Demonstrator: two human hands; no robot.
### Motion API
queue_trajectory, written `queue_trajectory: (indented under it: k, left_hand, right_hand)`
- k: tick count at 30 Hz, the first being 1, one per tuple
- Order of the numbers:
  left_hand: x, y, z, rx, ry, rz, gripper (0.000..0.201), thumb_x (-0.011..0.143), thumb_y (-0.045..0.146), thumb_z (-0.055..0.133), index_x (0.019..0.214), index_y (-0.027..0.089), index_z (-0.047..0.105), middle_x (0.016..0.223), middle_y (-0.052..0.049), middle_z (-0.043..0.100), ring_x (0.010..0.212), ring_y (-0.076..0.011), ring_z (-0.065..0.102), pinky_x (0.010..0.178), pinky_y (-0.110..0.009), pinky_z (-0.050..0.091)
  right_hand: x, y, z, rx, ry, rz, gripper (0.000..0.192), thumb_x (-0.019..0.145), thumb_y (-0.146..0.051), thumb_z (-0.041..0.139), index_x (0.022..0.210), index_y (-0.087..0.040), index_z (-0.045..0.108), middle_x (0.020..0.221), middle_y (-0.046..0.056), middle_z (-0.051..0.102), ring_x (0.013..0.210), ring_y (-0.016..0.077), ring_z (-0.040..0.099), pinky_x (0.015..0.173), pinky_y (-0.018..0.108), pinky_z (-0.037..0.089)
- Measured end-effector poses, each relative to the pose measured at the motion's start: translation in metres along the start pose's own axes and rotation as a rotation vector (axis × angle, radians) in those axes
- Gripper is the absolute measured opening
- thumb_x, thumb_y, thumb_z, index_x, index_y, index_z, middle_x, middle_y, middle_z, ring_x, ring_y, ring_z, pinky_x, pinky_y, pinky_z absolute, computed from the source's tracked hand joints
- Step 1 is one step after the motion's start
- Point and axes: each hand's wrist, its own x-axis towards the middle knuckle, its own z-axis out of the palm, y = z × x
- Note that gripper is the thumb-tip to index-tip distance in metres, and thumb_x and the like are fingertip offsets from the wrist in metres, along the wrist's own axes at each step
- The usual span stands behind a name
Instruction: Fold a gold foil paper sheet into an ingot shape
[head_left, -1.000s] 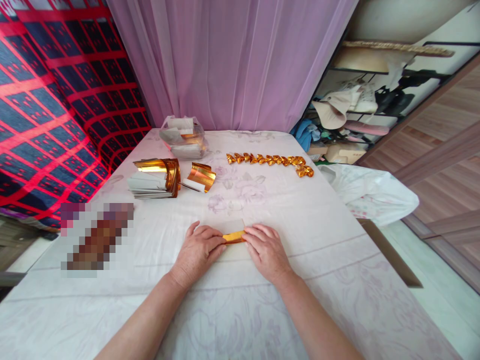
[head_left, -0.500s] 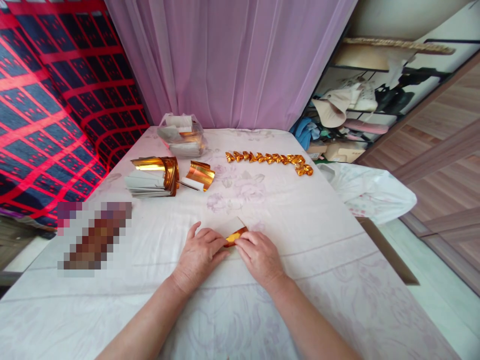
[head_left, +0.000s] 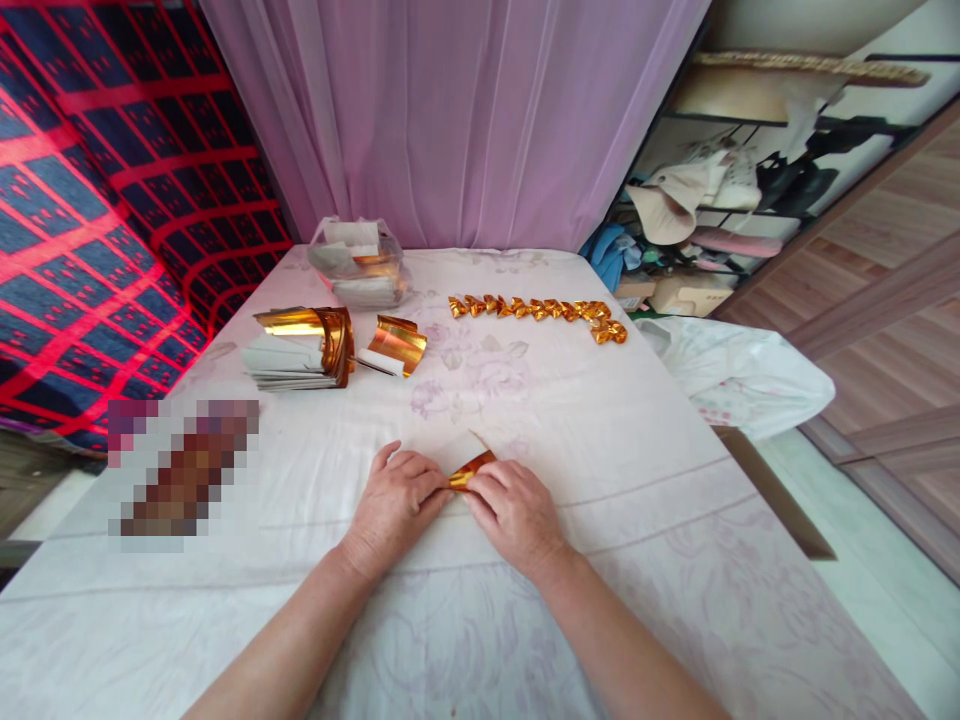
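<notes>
Here, fingers of both hands clenched on gold paper [head_left: 471, 469] atop floral-clothed table [head_left: 600, 460], lilac curtain [head_left: 465, 120] behind.

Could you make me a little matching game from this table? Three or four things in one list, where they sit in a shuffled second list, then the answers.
Things:
1. small gold folded piece
2. row of folded gold pieces
3. stack of gold and white sheets
4. clear plastic bag of sheets

Places:
A. far end of the table, by the pink curtain
B. left part of the table, one end curled up
C. pinched between the left hand and right hand
D. laid in a line right of centre

Pairs: 1-C, 2-D, 3-B, 4-A
</notes>
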Motion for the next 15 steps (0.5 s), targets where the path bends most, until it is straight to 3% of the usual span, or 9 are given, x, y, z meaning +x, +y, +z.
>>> queue_trajectory:
  k: [7, 15]
  left_hand:
    - [0.0002, -0.0010, 0.0015, -0.041, 0.009, -0.040, 0.007, 0.088, 0.027, 0.064, 0.086, 0.025, 0.071, 0.092, -0.001, 0.070, 0.089, -0.0193, 0.060, 0.101, -0.046, 0.035]
    - [0.0017, -0.0019, 0.0017, -0.097, 0.010, -0.055, 0.006, 0.087, 0.024, 0.063, 0.084, 0.023, 0.068, 0.092, -0.001, 0.069, 0.090, -0.0200, 0.058, 0.090, -0.040, 0.040]
  right_hand:
    - [-0.0003, 0.0001, 0.0044, 0.019, -0.007, 0.077, 0.019, 0.094, -0.024, 0.052, 0.081, -0.023, 0.066, 0.081, 0.003, 0.066, 0.079, 0.0192, 0.059, 0.073, 0.032, 0.044]
    - [0.0006, -0.0009, 0.0040, 0.032, -0.026, 0.117, 0.016, 0.092, -0.024, 0.053, 0.081, -0.023, 0.064, 0.081, 0.004, 0.066, 0.081, 0.0184, 0.060, 0.074, 0.030, 0.041]
